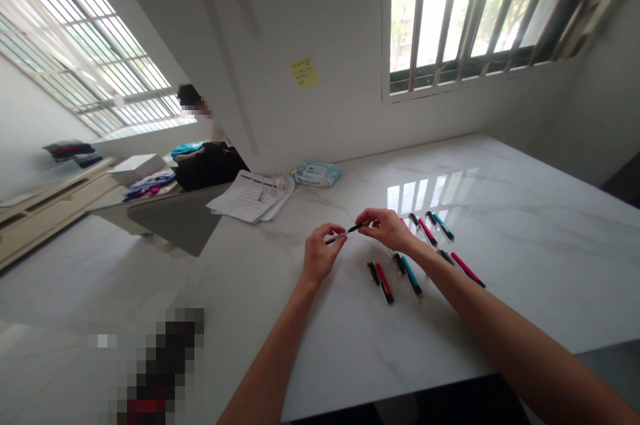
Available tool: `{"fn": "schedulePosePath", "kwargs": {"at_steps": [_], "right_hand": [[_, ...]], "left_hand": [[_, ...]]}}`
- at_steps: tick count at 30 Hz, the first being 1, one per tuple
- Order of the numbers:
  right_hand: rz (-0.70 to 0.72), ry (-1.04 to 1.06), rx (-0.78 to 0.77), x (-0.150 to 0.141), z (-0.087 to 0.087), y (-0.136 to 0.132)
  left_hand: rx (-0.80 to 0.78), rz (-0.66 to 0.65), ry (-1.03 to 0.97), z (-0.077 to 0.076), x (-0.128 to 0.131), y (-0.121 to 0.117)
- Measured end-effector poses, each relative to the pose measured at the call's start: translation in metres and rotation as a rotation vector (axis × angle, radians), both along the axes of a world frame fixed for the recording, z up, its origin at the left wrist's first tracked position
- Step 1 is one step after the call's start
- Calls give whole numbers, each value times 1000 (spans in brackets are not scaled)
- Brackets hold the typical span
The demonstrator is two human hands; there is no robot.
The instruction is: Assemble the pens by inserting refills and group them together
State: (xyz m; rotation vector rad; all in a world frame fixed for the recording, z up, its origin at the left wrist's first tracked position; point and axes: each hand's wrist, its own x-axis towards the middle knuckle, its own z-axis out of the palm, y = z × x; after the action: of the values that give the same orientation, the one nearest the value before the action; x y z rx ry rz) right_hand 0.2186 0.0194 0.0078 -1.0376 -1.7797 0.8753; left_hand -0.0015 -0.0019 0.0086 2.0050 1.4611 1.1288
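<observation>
My left hand (319,254) pinches a thin pen refill (341,235), pale with a dark end, above the white marbled table. Between the fingertips of my right hand (386,227) is a slim black pen part (357,227). The two pieces meet end to end or nearly so; whether they touch I cannot tell. Below and right of my hands lie taken-apart pens in small groups: a red barrel (384,281) beside a black piece, a blue barrel (411,276), another red barrel (467,269) and a second blue one (443,225). My right wrist partly covers some pieces behind it.
A wet-wipes pack (316,173) and stacked papers (247,196) with glasses on them stand near the wall. A yellow note (305,72) is stuck there. At the far left a person (213,128) is near folded clothes and a white box (137,169).
</observation>
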Motion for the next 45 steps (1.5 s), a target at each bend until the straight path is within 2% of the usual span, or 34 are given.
{"fn": "schedulePosePath", "kwargs": {"at_steps": [8, 15, 21, 26, 45], "right_hand": [[-4, -209, -62, 1, 1, 1], [59, -55, -46, -2, 1, -2], [-55, -195, 36, -4, 5, -5], [-45, -224, 111, -5, 3, -5], [-27, -224, 121, -6, 6, -7]], "left_hand": [[50, -22, -8, -1, 1, 0], [45, -7, 8, -1, -3, 3], [46, -14, 26, -2, -5, 4], [42, -21, 4, -2, -5, 4], [94, -51, 3, 2, -2, 1]]}}
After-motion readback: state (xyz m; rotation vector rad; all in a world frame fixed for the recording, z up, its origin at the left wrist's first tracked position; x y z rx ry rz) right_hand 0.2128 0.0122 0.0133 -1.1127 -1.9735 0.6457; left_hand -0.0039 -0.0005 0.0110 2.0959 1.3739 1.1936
